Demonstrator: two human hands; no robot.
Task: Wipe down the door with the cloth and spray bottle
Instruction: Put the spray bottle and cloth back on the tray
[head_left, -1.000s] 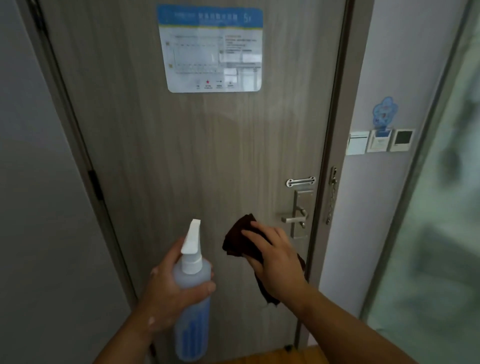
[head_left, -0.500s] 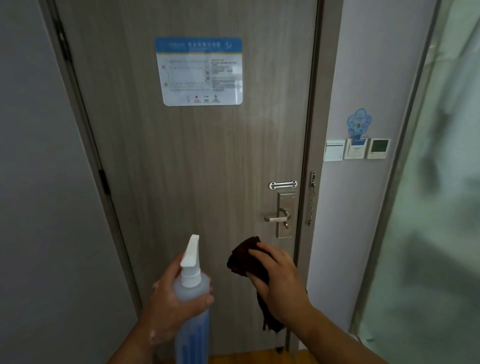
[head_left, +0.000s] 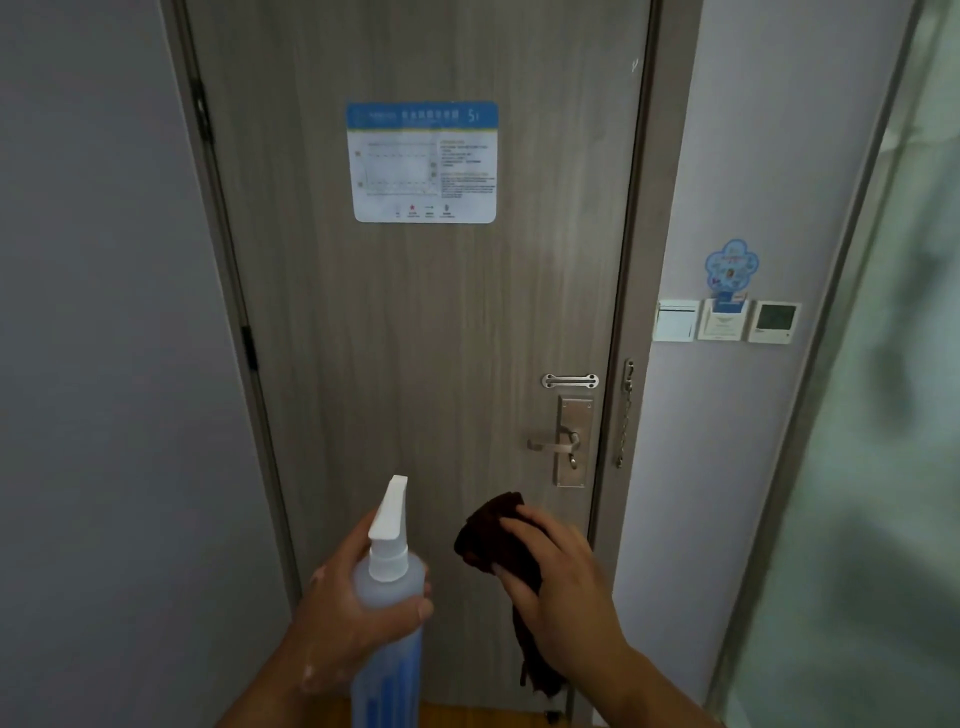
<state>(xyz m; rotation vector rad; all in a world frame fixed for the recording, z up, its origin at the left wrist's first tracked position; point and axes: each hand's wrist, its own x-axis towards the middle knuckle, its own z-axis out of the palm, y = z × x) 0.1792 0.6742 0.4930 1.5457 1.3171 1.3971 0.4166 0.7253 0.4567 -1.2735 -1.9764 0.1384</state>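
I judge the wipe-down to be at the lower part of the door. My right hand grips the dark brown cloth, bunched under its fingers just below the lever handle, though I cannot tell whether the cloth touches the panel. My left hand is wrapped round the spray bottle, nozzle aimed at the door, just left of the cloth. The grey wood-grain door is closed and shows no droplets or streaks, so I cannot say how much is wiped; the panel around the notice looks dry.
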